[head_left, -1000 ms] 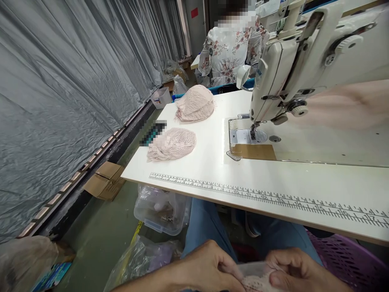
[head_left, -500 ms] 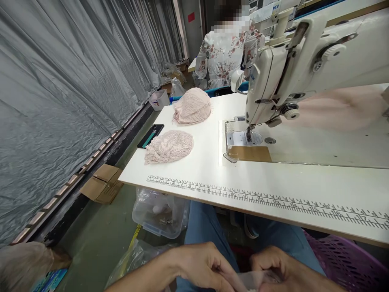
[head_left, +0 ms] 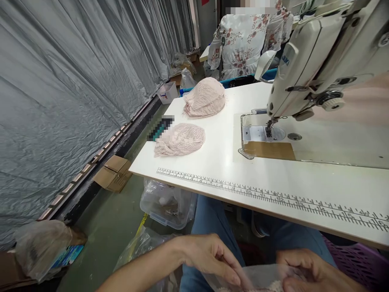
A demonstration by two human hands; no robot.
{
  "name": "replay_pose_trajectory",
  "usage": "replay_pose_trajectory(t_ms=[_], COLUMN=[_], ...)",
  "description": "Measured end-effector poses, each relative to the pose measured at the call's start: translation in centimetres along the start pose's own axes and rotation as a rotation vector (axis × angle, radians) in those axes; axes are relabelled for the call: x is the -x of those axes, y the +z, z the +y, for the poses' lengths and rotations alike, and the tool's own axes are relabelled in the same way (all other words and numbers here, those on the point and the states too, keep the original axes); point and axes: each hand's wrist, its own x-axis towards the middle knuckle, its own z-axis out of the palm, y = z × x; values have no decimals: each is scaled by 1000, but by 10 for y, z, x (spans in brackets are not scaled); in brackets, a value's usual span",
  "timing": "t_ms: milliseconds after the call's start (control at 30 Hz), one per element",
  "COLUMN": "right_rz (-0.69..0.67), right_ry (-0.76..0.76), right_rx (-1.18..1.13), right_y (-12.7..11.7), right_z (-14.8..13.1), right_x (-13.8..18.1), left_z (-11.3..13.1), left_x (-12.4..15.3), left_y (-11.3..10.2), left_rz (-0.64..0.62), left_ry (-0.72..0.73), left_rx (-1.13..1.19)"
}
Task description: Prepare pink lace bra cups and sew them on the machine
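Low over my lap, a piece of sheer whitish fabric with a lacy pinkish edge (head_left: 258, 275) stretches between my two hands. My left hand (head_left: 212, 259) has thumb and fingers closed on its left side; the fingertips partly blend into the sheer cloth. On the other side my right hand (head_left: 313, 269) pinches the fabric between thumb and bent fingers. The lower part of the cloth is cut off by the frame. On the table lie a pale pink lace piece (head_left: 180, 140) and, behind it, a stack of pink lace cups (head_left: 205, 97).
A sewing machine (head_left: 304, 73) stands on the white table (head_left: 219, 162), which has a printed ruler along its front edge. Below are a clear plastic bin (head_left: 168, 205) and a purple basket (head_left: 358, 263). A person in a floral top (head_left: 243, 40) sits beyond.
My hands have moved slightly apart, and more of the sheer fabric shows between them. The view has shifted, so the table and machine sit farther right.
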Motion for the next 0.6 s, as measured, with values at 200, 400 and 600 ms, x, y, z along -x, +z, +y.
replay_pose_trajectory(t_ms=[200,400,600], right_rz=[8,92,69], right_ry=[14,54,56], right_rx=[62,90,49], right_y=[5,18,14], right_z=[-16,-20,-5], right_x=[0,0,8], left_z=[0,14,16], left_x=[4,-6,-11], left_y=[0,19,28], left_rz=[-44,231,279], left_ry=[14,-82,-51], left_rx=[4,-110,-47])
